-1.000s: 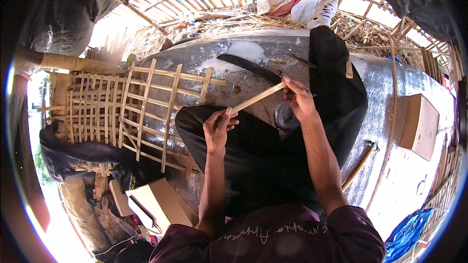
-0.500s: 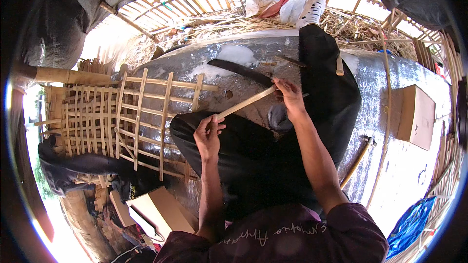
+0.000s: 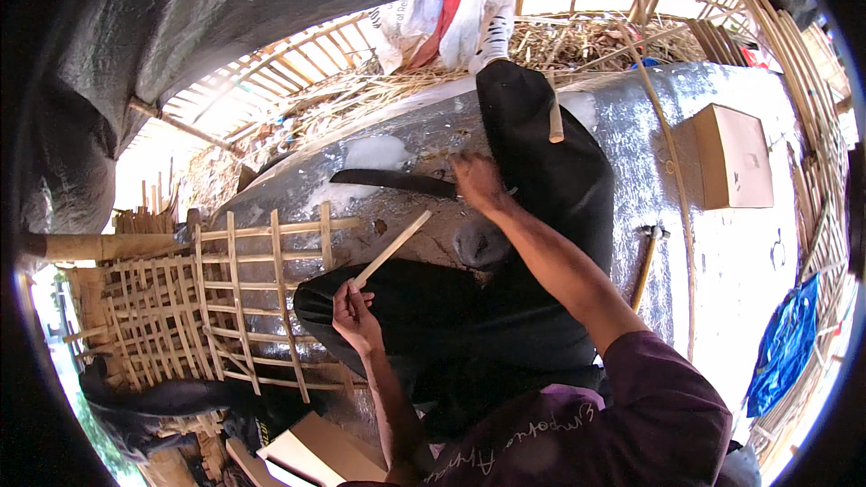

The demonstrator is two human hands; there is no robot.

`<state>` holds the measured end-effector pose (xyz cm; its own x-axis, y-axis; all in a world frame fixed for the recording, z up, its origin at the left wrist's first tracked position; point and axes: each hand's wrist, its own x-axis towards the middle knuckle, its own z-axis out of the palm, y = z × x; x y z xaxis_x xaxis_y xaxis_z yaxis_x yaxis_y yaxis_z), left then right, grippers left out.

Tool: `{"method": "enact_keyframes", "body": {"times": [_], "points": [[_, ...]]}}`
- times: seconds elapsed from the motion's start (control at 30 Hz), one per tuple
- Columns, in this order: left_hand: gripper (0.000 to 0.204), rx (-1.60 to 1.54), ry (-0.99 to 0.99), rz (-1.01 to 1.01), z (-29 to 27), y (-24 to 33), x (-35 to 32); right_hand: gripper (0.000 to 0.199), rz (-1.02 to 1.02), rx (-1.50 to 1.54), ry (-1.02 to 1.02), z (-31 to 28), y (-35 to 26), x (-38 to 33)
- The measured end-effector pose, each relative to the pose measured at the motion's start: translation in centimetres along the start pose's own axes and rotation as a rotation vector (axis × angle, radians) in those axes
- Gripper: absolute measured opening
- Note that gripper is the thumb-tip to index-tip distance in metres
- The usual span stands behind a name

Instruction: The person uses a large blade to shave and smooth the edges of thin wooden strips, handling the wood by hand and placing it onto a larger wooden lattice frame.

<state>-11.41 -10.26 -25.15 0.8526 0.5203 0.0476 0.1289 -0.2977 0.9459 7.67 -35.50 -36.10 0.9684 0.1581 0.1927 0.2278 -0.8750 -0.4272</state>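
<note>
Head view, looking straight down: the left hand (image 3: pixel 356 317) is curled shut around the low end of a pale bamboo strip (image 3: pixel 392 247), a thin flat slat of light, fresh-cut wood. Its long axis runs on a diagonal, from the fist by the person's dark-trousered knee up and to the right, with the free tip pointing toward the middle of the grey tarp (image 3: pixel 722 252) and hanging clear above it. Over on the other side, the right hand (image 3: pixel 476 182) is wrapped around the handle end of a long dark blade (image 3: pixel 392 181), which lies nearly level across the tarp, its point aimed to the person's left; the fingers are closed, though the handle itself is hidden under them. Strip and blade sit apart, the strip's tip just below the blade. Left of the knee lies a bamboo lattice frame (image 3: pixel 239 293), slats crossed in open squares. At the right, on the tarp, sits a brown cardboard box (image 3: pixel 732 155), flaps shut, so its contents can't be told. A second box (image 3: pixel 311 455) shows at the bottom edge, also closed from here. A blue bag (image 3: pixel 787 347) slumps by the right rim.
</note>
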Motion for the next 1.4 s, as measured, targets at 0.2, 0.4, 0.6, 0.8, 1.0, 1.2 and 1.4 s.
{"method": "enact_keyframes", "body": {"times": [0.2, 0.4, 0.6, 0.8, 1.0, 1.2, 1.4], "points": [[0.024, 0.039, -0.008, 0.069, 0.3, -1.2, 0.1, 0.016, 0.054, 0.449, 0.202, -11.5, -3.4, -0.7], [0.025, 0.018, 0.023, 0.054, -0.2, 0.2, 0.4, 0.014, -0.104, 0.315, 0.614, -27.4, -2.4, -8.5], [0.024, -0.098, -0.006, 0.032, 1.8, 1.0, 2.2, 0.025, 0.722, 0.720, 0.639, -26.7, 15.3, -16.8], [0.026, -0.115, 0.081, -0.002, 0.3, 2.7, 2.7, 0.048, 0.747, -0.053, 0.718, -21.3, 18.2, -20.8], [0.026, -0.198, 0.123, -0.112, 1.5, 3.2, 2.7, 0.026, 0.450, 0.153, 0.703, -22.0, 4.3, -17.4], [0.028, -0.217, 0.032, -0.048, 2.1, 4.2, 2.2, 0.036, 0.033, 0.415, 0.187, -17.9, -5.4, -13.1], [0.030, -0.250, 0.139, -0.072, -0.3, 4.3, 2.2, 0.047, -0.030, 0.235, -0.088, -11.5, -3.5, -6.5]]}}
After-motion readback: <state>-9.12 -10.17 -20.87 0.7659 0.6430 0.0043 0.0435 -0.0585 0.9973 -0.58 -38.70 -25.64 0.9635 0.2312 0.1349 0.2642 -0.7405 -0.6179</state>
